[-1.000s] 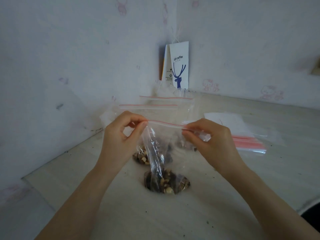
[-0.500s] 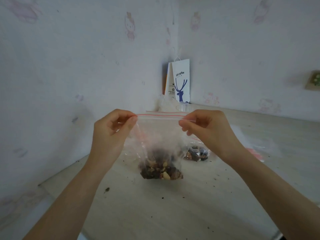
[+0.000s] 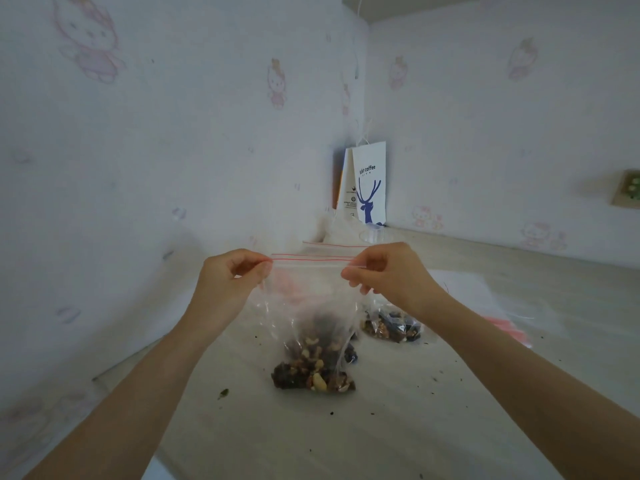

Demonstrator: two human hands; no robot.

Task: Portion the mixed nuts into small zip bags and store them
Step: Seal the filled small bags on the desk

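Both hands, left [image 3: 228, 282] and right [image 3: 391, 271], pinch the top corners of a zip bag [image 3: 311, 306], fingers clamped on its red-lined strip; nuts [image 3: 311, 374] sag onto the desk [image 3: 381, 427].

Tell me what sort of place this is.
Probably a room in a home, perhaps a child's bedroom: pink cartoon-cat wallpaper covers both walls, a coffee-shop paper bag stands in the corner, and the zip bag of nuts is held at a crumb-strewn pale table.
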